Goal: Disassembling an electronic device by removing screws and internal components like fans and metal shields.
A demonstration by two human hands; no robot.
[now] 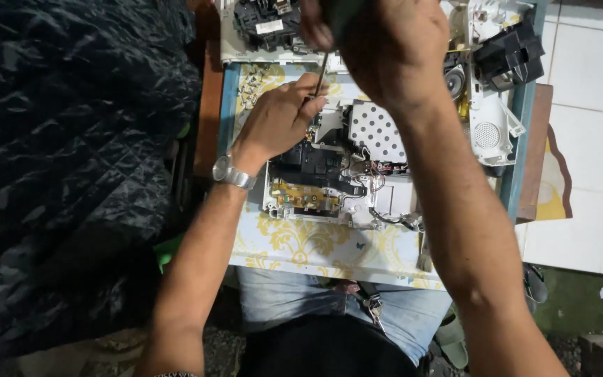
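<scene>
Two hands on one screwdriver (pixel 321 73): right hand (pixel 385 49) fisted round handle at far edge for torque, left hand (pixel 280 119) pinching shaft near tip to steady it. Opened white device (pixel 343 174) flat on table (pixel 301 244), mid-scene; removed parts (pixel 504 63) parked far right.

Single head-worn view, looking steeply down, close over the worktop (pixel 301 248); forearms enter from the bottom edge, floor tiles at right.

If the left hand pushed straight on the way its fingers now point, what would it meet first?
Probably the thin metal screwdriver shaft, which the left hand already touches with its fingertips. Past that lies the perforated metal plate on the opened white device, though depth is hard to judge from above.
</scene>
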